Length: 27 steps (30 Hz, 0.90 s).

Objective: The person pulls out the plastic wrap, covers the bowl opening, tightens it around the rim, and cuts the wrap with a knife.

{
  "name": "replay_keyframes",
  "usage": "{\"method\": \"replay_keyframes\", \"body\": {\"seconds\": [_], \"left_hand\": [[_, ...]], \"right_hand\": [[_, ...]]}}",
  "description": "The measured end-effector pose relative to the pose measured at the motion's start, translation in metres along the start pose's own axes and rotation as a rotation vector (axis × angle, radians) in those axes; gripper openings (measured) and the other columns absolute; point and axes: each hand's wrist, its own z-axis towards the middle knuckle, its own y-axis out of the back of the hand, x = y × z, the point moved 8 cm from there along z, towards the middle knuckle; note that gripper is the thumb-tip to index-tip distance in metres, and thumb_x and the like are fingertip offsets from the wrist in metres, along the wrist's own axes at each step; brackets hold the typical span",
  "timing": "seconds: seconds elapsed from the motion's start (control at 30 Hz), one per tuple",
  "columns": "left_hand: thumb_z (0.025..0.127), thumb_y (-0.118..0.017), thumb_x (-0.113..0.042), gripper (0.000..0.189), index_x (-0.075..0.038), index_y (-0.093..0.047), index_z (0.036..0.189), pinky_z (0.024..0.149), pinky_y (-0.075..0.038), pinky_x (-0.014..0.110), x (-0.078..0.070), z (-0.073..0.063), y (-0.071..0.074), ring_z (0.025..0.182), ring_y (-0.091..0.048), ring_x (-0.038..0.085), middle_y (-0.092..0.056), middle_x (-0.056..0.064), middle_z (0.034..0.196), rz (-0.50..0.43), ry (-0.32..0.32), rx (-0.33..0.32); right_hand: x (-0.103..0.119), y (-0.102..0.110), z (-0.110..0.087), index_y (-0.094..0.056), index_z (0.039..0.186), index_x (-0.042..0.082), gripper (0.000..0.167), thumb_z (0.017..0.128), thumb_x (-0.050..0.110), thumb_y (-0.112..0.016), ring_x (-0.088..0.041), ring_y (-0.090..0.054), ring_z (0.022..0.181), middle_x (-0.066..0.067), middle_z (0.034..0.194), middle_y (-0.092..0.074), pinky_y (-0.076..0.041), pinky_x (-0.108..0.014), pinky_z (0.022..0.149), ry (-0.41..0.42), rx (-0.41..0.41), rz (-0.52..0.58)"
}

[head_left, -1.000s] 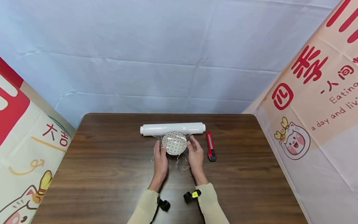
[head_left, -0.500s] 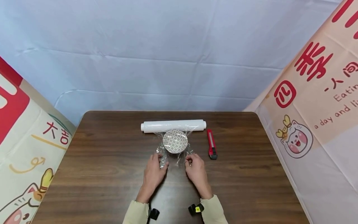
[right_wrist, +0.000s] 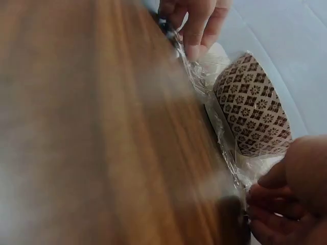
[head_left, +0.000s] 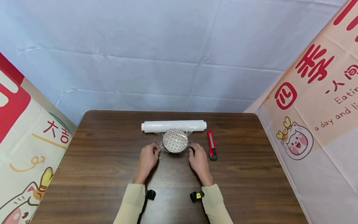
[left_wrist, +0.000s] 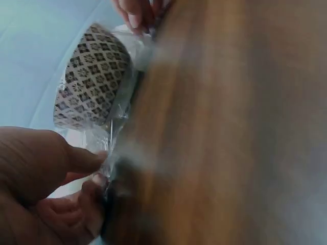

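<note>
A round bowl [head_left: 175, 140] with a brown-and-cream diamond pattern stands near the table's far side, with clear plastic wrap [right_wrist: 196, 76] over it and bunched low around its base. To its left, my left hand [head_left: 149, 155] pinches the wrap between thumb and fingers, close over the table. My right hand [head_left: 198, 157] pinches the wrap on the right side, fingers curled, as the right wrist view shows. Directly behind the bowl lies the white roll of plastic wrap [head_left: 173, 126], and film stretches from it to the bowl.
A red utility knife [head_left: 212, 145] lies right of the bowl, beyond my right hand. The brown wooden table [head_left: 112, 174] ends at a pale cloth backdrop [head_left: 156, 74], with printed banners [head_left: 316, 93] at both sides.
Both hands drew back from the bowl's sides to the wrap in front, then moved forward and outward with it. The loose film in front is now gathered closer to the bowl.
</note>
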Motion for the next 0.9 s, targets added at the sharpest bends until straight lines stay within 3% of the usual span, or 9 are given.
{"method": "replay_keyframes", "body": {"seconds": [0.1,0.17,0.27,0.33,0.4,0.5,0.57,0.7,0.9], "left_hand": [[0.095,-0.071,-0.005,0.006,-0.007,-0.076,0.096,0.071,-0.053,0.033,0.001,0.009,-0.002,0.076,-0.065,0.018,-0.072,0.008,0.085,-0.110,0.036,-0.010],[0.093,-0.067,0.001,0.017,-0.004,-0.076,0.106,0.080,-0.055,0.037,-0.001,0.009,0.002,0.085,-0.067,0.022,-0.072,0.013,0.094,-0.167,0.062,-0.036],[0.092,-0.061,0.004,0.034,-0.001,-0.070,0.124,0.093,-0.055,0.045,-0.003,0.001,0.015,0.100,-0.066,0.031,-0.066,0.021,0.112,-0.248,0.137,-0.113],[0.096,-0.059,0.001,0.038,0.002,-0.064,0.133,0.103,-0.054,0.050,-0.002,-0.011,0.021,0.111,-0.064,0.036,-0.063,0.025,0.123,-0.396,0.231,-0.144],[0.103,-0.053,-0.003,0.040,0.007,-0.056,0.141,0.113,-0.051,0.052,-0.002,-0.024,0.016,0.122,-0.061,0.042,-0.057,0.030,0.135,-0.614,0.330,-0.125],[0.112,-0.041,-0.012,0.049,0.013,-0.038,0.153,0.126,-0.039,0.053,-0.007,-0.039,-0.005,0.143,-0.050,0.046,-0.045,0.036,0.153,-0.944,0.436,-0.020],[0.114,-0.033,-0.018,0.056,0.015,-0.026,0.158,0.131,-0.031,0.053,-0.011,-0.040,-0.020,0.152,-0.039,0.046,-0.035,0.037,0.162,-1.060,0.452,0.046],[0.117,-0.027,-0.032,0.065,0.012,-0.016,0.163,0.133,-0.025,0.052,-0.015,-0.027,-0.033,0.158,-0.030,0.044,-0.027,0.033,0.168,-1.066,0.412,0.078],[0.117,-0.023,-0.037,0.063,0.008,-0.029,0.161,0.132,-0.029,0.053,-0.019,-0.001,-0.041,0.157,-0.035,0.041,-0.035,0.028,0.167,-0.958,0.324,0.130]], "right_hand": [[0.003,-0.002,0.006,-0.075,0.115,-0.003,0.020,0.101,-0.001,-0.061,-0.037,-0.066,0.125,-0.019,0.125,-0.073,-0.054,-0.051,0.109,0.049,-0.016,0.018],[0.005,0.001,0.006,-0.075,0.114,-0.004,0.020,0.100,-0.003,-0.061,-0.038,-0.065,0.127,-0.019,0.127,-0.073,-0.053,-0.052,0.110,0.062,-0.060,0.040],[0.004,0.013,0.000,-0.075,0.115,-0.003,0.019,0.100,-0.002,-0.063,-0.038,-0.067,0.123,-0.019,0.126,-0.073,-0.055,-0.053,0.106,-0.017,-0.172,0.115],[-0.001,0.018,-0.009,-0.074,0.117,-0.002,0.020,0.100,0.001,-0.063,-0.035,-0.069,0.118,-0.019,0.122,-0.073,-0.057,-0.051,0.103,-0.141,-0.231,0.204],[-0.005,0.017,-0.020,-0.072,0.122,-0.002,0.023,0.102,0.004,-0.062,-0.033,-0.071,0.115,-0.019,0.121,-0.073,-0.058,-0.050,0.101,-0.280,-0.250,0.321],[-0.006,0.007,-0.032,-0.066,0.133,-0.002,0.032,0.106,0.013,-0.059,-0.035,-0.068,0.124,-0.023,0.130,-0.071,-0.056,-0.049,0.108,-0.437,-0.215,0.488],[-0.004,-0.002,-0.032,-0.062,0.141,-0.003,0.039,0.108,0.018,-0.057,-0.037,-0.063,0.134,-0.025,0.140,-0.067,-0.050,-0.052,0.115,-0.475,-0.177,0.557],[0.000,-0.017,-0.021,-0.052,0.151,-0.003,0.050,0.111,0.028,-0.052,-0.040,-0.048,0.148,-0.025,0.154,-0.055,-0.039,-0.055,0.125,-0.470,-0.110,0.601],[-0.003,-0.032,-0.002,-0.044,0.158,0.000,0.058,0.113,0.037,-0.047,-0.039,-0.038,0.155,-0.023,0.163,-0.045,-0.033,-0.057,0.129,-0.447,0.003,0.615]]}}
